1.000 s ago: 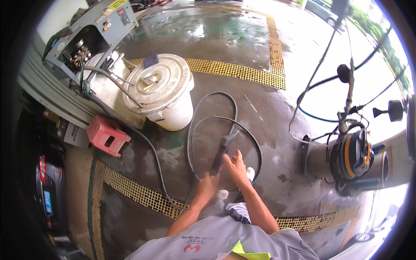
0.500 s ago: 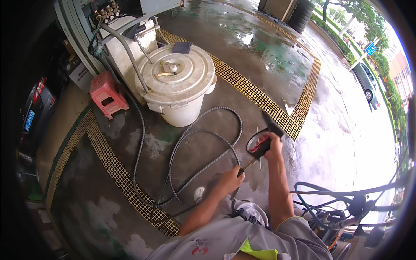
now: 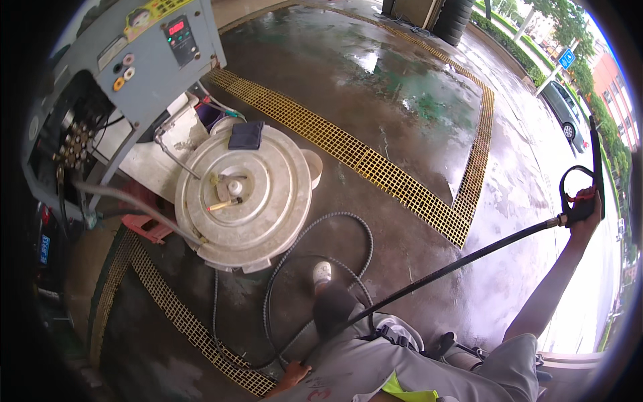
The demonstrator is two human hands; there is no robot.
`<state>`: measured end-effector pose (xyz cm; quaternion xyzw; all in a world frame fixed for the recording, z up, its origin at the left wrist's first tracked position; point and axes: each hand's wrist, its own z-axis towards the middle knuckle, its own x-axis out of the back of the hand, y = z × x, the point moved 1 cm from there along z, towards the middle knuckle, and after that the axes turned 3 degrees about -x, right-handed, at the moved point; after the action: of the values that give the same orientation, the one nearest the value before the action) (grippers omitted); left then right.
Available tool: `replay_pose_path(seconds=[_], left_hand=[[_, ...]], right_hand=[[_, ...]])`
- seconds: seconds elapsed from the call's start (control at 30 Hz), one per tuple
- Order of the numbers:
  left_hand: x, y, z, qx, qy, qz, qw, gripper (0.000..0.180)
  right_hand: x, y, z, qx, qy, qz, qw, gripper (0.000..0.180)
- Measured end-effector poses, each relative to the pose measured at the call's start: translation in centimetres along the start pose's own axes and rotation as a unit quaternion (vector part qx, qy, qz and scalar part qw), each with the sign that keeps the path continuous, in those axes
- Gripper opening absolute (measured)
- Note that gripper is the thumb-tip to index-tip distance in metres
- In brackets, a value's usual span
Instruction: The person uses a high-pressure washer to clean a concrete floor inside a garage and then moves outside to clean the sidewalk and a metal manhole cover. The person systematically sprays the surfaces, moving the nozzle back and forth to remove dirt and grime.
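Observation:
My right arm reaches out to the right, and my right hand (image 3: 587, 209) is closed round the grip of a black pressure-washer gun (image 3: 598, 161). Its barrel points upward, and a loop-shaped guard stands out on the left side. From the gun's base a black hose (image 3: 462, 263) runs taut back to my waist. Low beside my body is my left hand (image 3: 293, 374), close to a grey hose (image 3: 368, 251) lying in loops on the wet floor. The fingers of that hand are partly hidden, so its hold is unclear.
A lidded white bucket (image 3: 268, 187) stands ahead, with a dark folded cloth (image 3: 246, 135) on it. Left of it are a grey machine cabinet (image 3: 151, 77) and a red stool (image 3: 151, 226). Yellow floor gratings (image 3: 362, 157) cross the floor. A parked car (image 3: 561, 110) is outside.
My left hand has left the gun and dropped to my lower left. The right hand has carried the gun far right and turned it upward. My view is closer to the bucket and cabinet.

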<state>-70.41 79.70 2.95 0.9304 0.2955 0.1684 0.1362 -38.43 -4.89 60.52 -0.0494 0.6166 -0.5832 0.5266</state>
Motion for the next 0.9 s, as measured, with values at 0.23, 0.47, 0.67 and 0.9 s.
replay_pose_path(seconds=[0.23, 0.47, 0.67, 0.9], left_hand=[[14.1, 16.6, 3.8, 0.006, 0.045, -0.057, 0.997, 0.043], [23.0, 40.1, 13.8, 0.014, 0.112, -0.052, 0.992, 0.044], [24.2, 60.4, 20.4, 0.041, 0.147, -0.049, 0.987, 0.045], [29.4, 81.8, 24.3, 0.026, 0.154, -0.063, 0.986, 0.046]], right_hand=[[9.0, 10.3, 2.6, 0.075, 0.198, -0.031, 0.977, 0.017], [25.0, 27.2, 3.7, 0.067, 0.457, -0.017, 0.887, 0.018], [30.8, 40.1, 16.2, 0.011, 0.552, 0.057, 0.832, 0.019], [22.7, 49.6, 43.2, 0.001, 0.487, 0.135, 0.863, 0.015]])
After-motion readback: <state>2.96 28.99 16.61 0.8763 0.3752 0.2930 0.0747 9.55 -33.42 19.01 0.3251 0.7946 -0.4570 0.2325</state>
